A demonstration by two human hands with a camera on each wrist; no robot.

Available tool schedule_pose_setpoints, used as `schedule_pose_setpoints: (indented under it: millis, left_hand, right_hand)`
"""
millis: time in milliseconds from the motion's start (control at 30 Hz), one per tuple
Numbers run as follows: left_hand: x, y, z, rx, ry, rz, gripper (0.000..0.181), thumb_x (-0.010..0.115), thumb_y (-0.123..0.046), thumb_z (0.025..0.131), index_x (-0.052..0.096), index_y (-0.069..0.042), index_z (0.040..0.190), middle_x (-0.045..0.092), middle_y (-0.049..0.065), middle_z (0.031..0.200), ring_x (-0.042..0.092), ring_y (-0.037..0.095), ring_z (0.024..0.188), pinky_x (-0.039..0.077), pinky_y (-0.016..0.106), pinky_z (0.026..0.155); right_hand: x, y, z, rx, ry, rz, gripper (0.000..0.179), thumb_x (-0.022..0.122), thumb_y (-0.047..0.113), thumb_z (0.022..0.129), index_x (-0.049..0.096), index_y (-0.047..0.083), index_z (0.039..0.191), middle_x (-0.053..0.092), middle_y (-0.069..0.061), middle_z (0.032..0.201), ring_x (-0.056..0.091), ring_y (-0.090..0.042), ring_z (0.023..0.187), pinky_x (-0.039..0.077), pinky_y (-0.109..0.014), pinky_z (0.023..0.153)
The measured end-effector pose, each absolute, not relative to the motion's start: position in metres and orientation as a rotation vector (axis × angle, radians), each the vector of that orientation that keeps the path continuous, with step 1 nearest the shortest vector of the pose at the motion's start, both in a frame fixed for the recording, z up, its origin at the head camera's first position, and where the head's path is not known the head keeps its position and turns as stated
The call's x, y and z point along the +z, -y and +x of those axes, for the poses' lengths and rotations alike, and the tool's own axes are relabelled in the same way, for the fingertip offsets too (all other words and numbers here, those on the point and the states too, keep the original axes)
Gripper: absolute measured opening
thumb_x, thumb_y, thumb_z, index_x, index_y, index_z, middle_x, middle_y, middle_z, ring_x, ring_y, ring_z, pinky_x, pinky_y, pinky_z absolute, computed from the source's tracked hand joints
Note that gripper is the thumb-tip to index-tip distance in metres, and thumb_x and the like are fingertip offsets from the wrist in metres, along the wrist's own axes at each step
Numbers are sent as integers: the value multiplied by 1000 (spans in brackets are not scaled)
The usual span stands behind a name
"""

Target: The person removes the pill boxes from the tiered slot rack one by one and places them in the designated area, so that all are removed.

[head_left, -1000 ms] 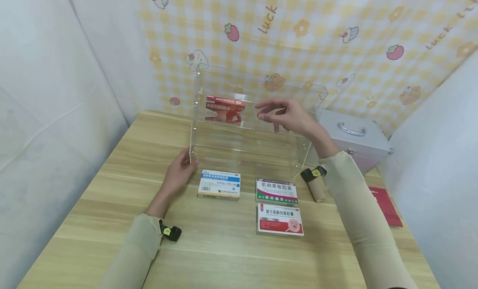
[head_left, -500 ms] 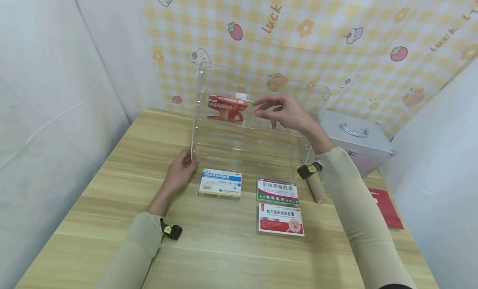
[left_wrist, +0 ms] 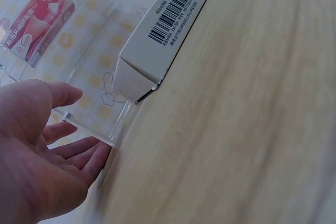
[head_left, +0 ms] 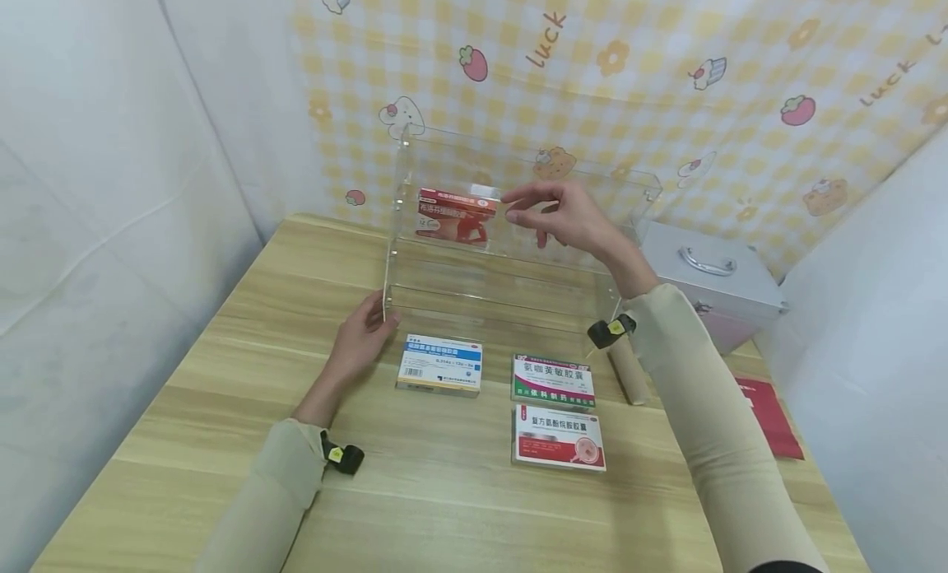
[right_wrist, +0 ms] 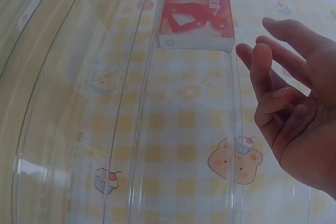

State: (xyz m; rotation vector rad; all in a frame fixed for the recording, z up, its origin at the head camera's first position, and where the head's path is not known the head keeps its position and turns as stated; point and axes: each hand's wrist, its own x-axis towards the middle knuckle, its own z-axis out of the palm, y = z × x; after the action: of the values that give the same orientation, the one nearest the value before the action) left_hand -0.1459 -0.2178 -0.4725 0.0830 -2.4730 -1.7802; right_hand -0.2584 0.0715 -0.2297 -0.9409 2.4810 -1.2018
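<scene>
A clear acrylic display rack (head_left: 511, 289) with stepped shelves stands on the table. On an upper shelf leans a red medicine box (head_left: 453, 219), which shows in both wrist views too. My left hand (head_left: 363, 334) holds the rack's lower left side panel, thumb in front and fingers around the outside; the left wrist view has this hand (left_wrist: 47, 150) at the panel's corner. Just right of the red box hovers my right hand (head_left: 566, 219), its thumb and index finger apart with nothing between them. In the right wrist view this hand (right_wrist: 299, 93) is clear of the box, fingers loosely bent.
In front of the rack lie a blue-and-white medicine box (head_left: 439, 365), a green-and-purple one (head_left: 554, 382) and a red-and-white one (head_left: 559, 439). A silver case (head_left: 704, 268), a brown cylinder (head_left: 628, 371) and a red packet (head_left: 770, 416) are on the right.
My right hand has risen slightly, remaining beside the red box. My left hand stays at the rack's side. The head view has shifted a little.
</scene>
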Motion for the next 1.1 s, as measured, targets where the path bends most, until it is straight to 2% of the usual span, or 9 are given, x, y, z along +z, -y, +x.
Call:
schedule_pose_setpoints:
  millis: [733,1100]
  left_hand:
    - [-471,214,-146,-1791,2485,120,62,58,-33,100,34,-11,152,41,19,148,47,33,131,42,42,106]
    - [-468,217,-144,-1783,2475,128,62,58,-33,100,33,-8,152,41,20,148,47,34,131,42,43,107]
  right_hand:
    - [-238,-65,-270,-1145,-2490,-915,35,65,20,96,64,9,130,68,-11,115,61,-26,56,35,-24,38]
    - [-256,-61,-298,-1125,-2509,-917,34,70,32,92,69,21,123,72,-3,107,63,-31,55,41,-29,39]
